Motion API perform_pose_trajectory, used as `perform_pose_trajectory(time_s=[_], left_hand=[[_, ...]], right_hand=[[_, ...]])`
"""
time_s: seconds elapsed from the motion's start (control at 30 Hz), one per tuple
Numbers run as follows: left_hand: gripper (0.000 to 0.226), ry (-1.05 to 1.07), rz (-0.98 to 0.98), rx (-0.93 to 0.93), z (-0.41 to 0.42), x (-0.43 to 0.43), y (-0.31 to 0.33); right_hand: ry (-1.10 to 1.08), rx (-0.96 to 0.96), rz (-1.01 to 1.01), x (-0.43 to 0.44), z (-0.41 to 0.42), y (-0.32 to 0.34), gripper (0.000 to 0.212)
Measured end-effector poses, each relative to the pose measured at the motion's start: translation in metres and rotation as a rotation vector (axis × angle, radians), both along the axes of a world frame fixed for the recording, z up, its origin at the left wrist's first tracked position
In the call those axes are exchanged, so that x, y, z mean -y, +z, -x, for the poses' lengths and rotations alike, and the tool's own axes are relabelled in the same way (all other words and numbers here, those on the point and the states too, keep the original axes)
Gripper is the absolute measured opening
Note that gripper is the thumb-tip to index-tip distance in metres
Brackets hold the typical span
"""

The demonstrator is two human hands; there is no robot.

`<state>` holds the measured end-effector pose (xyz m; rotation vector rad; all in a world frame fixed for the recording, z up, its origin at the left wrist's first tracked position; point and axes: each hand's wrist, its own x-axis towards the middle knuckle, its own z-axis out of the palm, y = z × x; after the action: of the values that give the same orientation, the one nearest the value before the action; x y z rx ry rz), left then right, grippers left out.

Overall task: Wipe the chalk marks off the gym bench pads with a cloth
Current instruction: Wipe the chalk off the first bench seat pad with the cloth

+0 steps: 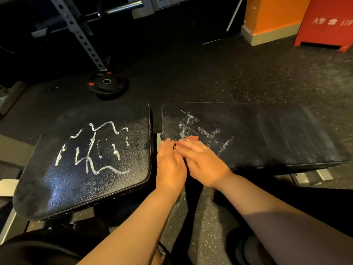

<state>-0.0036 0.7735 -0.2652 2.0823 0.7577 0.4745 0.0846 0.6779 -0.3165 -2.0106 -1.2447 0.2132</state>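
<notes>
Rubber floor [191, 73], two pads [277, 131]: your right hand [204, 161] lies fingers-together on the barely-seen cloth [193, 138], left hand [170, 163] touching, grip unclear; chalk [200, 129] beyond fingertips half-smeared, marks [91, 148] left of them untouched.

Dark speckled rubber floor [210, 77], a weight plate [107, 85] lying by the perforated rack upright [80, 33], orange wall [275, 12], red cabinet [324, 22].
</notes>
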Motion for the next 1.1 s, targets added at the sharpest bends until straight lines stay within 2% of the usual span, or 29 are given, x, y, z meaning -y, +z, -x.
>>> perform_pose_trajectory(time_s=[0.07,0.13,0.2,0.23,0.3,0.33,0.4,0.47,0.57,0.63,0.67,0.73,0.8,0.87,0.93,1.0,1.03,1.1], left_hand=[[0.039,-0.006,-0.004,-0.086,0.002,0.0,-0.002],[0.043,-0.016,0.002,-0.143,0.006,-0.001,-0.004],[0.044,-0.032,-0.017,-0.136,0.01,-0.004,-0.005],[0.043,-0.034,-0.031,-0.127,0.01,-0.005,-0.005],[0.041,-0.042,-0.03,-0.1,0.009,-0.005,-0.002],[0.038,-0.039,-0.018,-0.067,0.008,-0.004,-0.002],[0.033,-0.014,0.001,-0.012,0.006,-0.002,-0.002],[0.035,-0.013,-0.002,-0.055,0.006,0.0,-0.002],[0.042,-0.011,-0.051,-0.138,0.005,0.001,-0.007],[0.041,-0.039,-0.1,-0.135,0.005,0.002,-0.008],[0.04,-0.051,-0.123,-0.137,0.004,0.002,-0.008],[0.038,-0.061,-0.173,-0.145,0.001,0.002,-0.011],[0.037,-0.065,-0.228,-0.154,-0.004,0.002,-0.012],[0.037,-0.064,-0.269,-0.149,-0.012,0.001,-0.01],[0.038,-0.102,-0.333,-0.155,-0.019,-0.005,-0.009],[0.041,-0.202,-0.451,-0.188,-0.02,-0.012,-0.012],[0.042,-0.241,-0.503,-0.201,-0.019,-0.015,-0.014],[0.042,-0.249,-0.567,-0.197,-0.016,-0.016,-0.018]], right_hand=[[-0.011,0.139,0.181,0.014,-0.026,-0.007,0.063],[-0.237,0.256,0.333,0.022,-0.039,-0.009,0.061],[-0.418,0.251,0.254,0.016,-0.029,-0.004,0.046],[-0.417,0.193,0.153,0.008,-0.018,0.0,0.043],[-0.251,0.086,-0.002,-0.006,0.003,0.007,0.056],[-0.141,0.026,-0.019,-0.008,0.01,0.01,0.06],[0.019,-0.06,0.023,0.001,0.012,0.012,0.059],[0.029,-0.038,0.108,0.019,-0.008,0.008,0.06],[-0.324,0.192,0.297,0.04,-0.03,-0.007,0.056],[-0.472,0.196,0.269,0.034,-0.026,-0.007,0.041],[-0.45,0.149,0.163,0.028,-0.02,-0.004,0.039],[-0.258,0.022,-0.044,0.017,-0.004,0.006,0.056],[-0.084,-0.117,-0.049,0.019,0.004,0.013,0.062],[-0.032,-0.113,0.042,0.03,-0.007,0.011,0.059],[-0.175,0.111,0.236,0.042,-0.025,0.004,0.057],[-0.473,0.202,0.413,0.047,-0.036,0.003,0.064],[-0.568,0.189,0.431,0.043,-0.036,0.002,0.067],[-0.552,0.221,0.345,0.023,-0.024,-0.002,0.06]])
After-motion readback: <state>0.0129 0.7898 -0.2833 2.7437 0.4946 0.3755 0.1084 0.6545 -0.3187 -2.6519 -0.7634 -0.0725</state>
